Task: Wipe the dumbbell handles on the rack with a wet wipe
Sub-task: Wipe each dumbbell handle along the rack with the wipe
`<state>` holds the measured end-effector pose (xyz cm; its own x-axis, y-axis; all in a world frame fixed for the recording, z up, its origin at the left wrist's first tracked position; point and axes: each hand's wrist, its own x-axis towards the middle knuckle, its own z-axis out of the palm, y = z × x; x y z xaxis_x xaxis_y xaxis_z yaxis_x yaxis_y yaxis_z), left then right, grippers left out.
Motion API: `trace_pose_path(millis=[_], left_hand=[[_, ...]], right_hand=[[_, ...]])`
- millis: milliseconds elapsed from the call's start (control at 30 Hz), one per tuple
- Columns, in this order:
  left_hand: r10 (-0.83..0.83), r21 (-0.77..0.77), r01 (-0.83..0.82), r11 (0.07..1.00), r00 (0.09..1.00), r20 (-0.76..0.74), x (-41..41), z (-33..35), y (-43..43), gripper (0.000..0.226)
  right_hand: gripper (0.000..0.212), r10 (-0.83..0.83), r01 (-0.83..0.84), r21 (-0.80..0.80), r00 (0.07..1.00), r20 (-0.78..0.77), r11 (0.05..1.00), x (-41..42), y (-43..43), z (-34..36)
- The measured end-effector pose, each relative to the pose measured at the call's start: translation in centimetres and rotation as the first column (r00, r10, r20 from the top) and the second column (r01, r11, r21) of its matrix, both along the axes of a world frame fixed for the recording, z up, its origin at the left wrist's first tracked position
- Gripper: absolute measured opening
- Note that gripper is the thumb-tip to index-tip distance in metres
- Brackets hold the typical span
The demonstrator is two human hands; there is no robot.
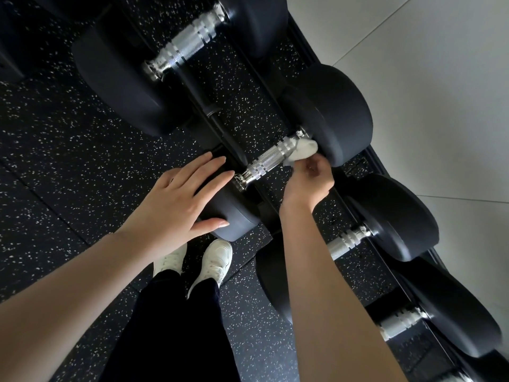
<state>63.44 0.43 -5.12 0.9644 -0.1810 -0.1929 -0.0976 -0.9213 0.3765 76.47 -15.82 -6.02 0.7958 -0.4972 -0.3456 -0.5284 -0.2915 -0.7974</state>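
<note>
The right hand (pixel 308 183) pinches the wipe (pixel 304 148) with curled fingers at the far end of the middle handle (pixel 267 161). The left hand (pixel 176 199) rests flat on its near head (pixel 234 216). This handle looks barely started, and I cannot tell whether the other handles (pixel 348 241) are wiped.

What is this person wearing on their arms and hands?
Nothing: the left hand and right hand are bare, with no gloves, rings, watch or bracelets in view. No sleeves show on either arm. The fingernails look plain and slightly long. Lower down are dark trousers and white shoes.
</note>
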Motion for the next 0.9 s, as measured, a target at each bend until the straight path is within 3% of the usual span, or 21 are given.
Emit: trace_pose_path(millis=[167,300,767,900], left_hand=[[-0.01,0.018,0.01,1.0,1.0,0.007,0.0,0.0,0.0,0.071],[-0.014,0.025,0.013,1.0,1.0,0.016,0.0,-0.1,0.0,0.071],[-0.009,0.026,0.007,1.0,0.998,0.07,-0.1,-0.6,-0.2,0.072],[-0.011,0.028,0.009,1.0,0.997,0.075,-0.2,-0.6,-0.2,0.072]], right_hand=[[0.018,-0.011,0.011,0.342,1.0,-0.001,0.94,-0.1,-0.6,0.1],[0.02,-0.008,0.014,0.477,1.0,-0.015,0.879,-0.2,-0.8,0.2],[0.032,0.028,-0.046,0.625,0.999,0.038,0.779,0.6,-1.2,-1.8],[0.024,0.039,-0.062,0.647,0.998,0.05,0.76,-0.3,-1.7,-1.5]])
